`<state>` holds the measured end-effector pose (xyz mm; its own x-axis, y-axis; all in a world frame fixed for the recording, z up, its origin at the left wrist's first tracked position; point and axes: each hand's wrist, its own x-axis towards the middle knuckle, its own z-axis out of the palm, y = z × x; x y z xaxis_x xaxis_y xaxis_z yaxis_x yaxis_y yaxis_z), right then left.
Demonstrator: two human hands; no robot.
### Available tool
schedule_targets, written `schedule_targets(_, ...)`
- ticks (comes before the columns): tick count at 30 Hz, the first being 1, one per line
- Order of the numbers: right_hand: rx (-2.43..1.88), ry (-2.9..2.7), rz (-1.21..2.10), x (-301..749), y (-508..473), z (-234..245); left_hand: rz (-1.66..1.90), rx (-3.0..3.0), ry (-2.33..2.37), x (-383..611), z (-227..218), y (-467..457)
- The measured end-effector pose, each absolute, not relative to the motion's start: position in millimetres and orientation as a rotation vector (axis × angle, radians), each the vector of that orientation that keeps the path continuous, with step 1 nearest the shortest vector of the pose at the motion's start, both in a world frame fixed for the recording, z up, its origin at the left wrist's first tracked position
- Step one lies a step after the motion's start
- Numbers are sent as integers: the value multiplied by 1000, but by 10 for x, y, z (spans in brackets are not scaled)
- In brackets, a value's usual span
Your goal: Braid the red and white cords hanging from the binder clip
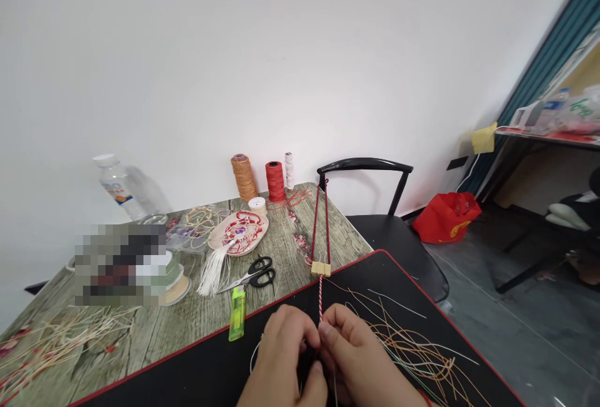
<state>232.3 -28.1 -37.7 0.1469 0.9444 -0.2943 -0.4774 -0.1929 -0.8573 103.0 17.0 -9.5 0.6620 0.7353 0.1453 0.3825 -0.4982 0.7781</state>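
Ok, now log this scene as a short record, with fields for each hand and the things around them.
left hand: pinching the cord, which is red and white
right hand: pinching the same cord, beside the left hand
cord top: gripped by a clip
mat: black with a red edge, under loose strands
mat edge: green lighter
table: wood-patterned, holding scissors, red spool, plate
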Motion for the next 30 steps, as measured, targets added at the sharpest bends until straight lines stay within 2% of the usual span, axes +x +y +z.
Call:
schedule_targets(4, -1196, -648, 1354, 2314, -277, -444, 424, 1640, 881, 1108, -182, 246)
schedule_targets(6, -1217, -698, 1318, 2321, -283, -461, 399, 1586, 856, 1121, -209, 229)
schedule_targets(13, -1126, -642, 1330, 2299, -306, -383, 426, 2252, 950, 1027, 21, 215)
schedule_targets(19, -1041, -563, 1332, 2278, -301, -316, 466, 2936, 918, 1025, 23, 247)
schedule_targets(25, -1052, -563, 1331, 2291, -287, -349, 588, 3090, 763, 1023, 38, 254)
schedule_targets(30, -1059, -541, 1341, 2290, -280, -282, 587, 2994, 771, 1005, 23, 277)
